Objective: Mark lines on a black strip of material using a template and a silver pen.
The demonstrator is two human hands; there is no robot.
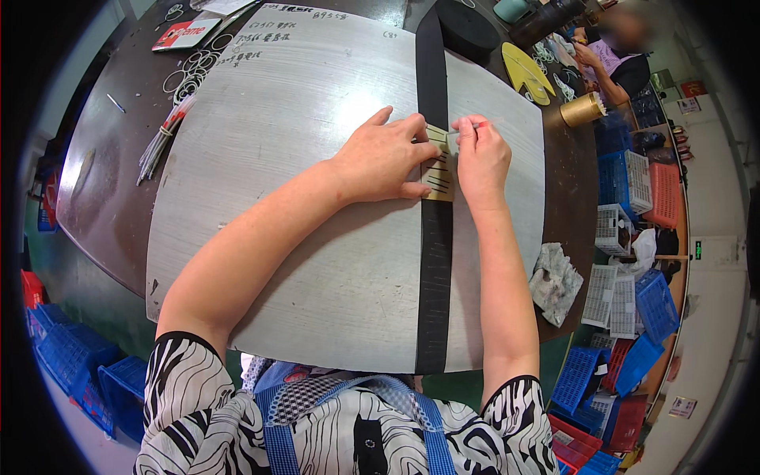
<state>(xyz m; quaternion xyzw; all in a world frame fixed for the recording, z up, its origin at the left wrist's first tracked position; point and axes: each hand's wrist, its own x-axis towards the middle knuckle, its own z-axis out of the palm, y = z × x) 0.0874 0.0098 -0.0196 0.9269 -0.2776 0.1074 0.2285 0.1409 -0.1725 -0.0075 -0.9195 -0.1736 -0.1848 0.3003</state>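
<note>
A wide black elastic strap (436, 261) runs lengthwise over the pale wood-grain board (309, 293). Lower on the strap, faint light marks form a row. Across its upper part lies a yellowish template (441, 192) with several narrow slots. My left hand (384, 156) rests on the template from the left, fingers and thumb spread, pressing its edge. My right hand (481, 158) is closed in a pinch just right of the template. Between its fingertips is a slim marking pen (477, 125) with a red end; its tip by the slots is too small to make out.
A large black roll of strap (467, 30) sits at the far end. Left lie a bundle of slim pens (165, 138) and white cord loops (190, 75). Right are a yellow disc (524, 73), a gold spool (582, 109), a crumpled grey cloth (556, 283) and a seated person (613, 67).
</note>
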